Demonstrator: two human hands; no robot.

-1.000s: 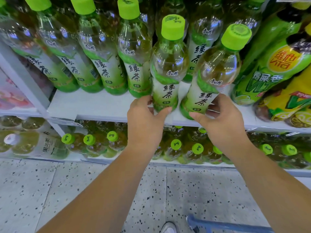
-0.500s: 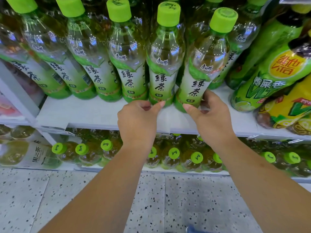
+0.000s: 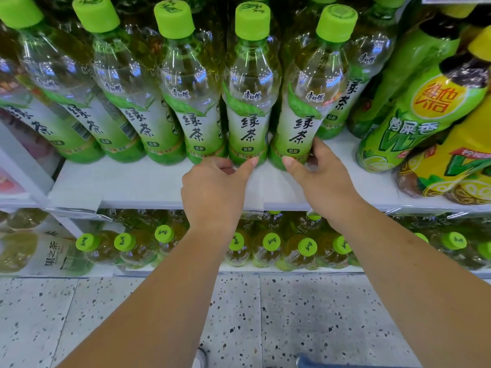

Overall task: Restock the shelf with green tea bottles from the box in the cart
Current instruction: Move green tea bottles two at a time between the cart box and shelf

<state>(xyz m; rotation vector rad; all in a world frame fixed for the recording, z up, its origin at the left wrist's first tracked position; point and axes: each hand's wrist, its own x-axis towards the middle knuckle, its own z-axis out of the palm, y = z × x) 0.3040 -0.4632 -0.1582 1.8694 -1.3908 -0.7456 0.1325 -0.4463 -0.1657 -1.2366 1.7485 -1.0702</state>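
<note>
Standing on the white shelf (image 3: 127,181), two front bottles (green caps) are steadied: left hand (image 3: 215,189) grip pinching one bottle (image 3: 249,102), right hand (image 3: 322,179) grip grasping its neighbour (image 3: 308,107).

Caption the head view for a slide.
Left hand and right hand at the bases of two green tea bottles on the white shelf.

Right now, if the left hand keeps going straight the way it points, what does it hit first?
The left hand points at the shelf back; its thumb tip is already at the base of a green tea bottle, so that bottle comes first. Whether they actually touch is unclear.
</note>
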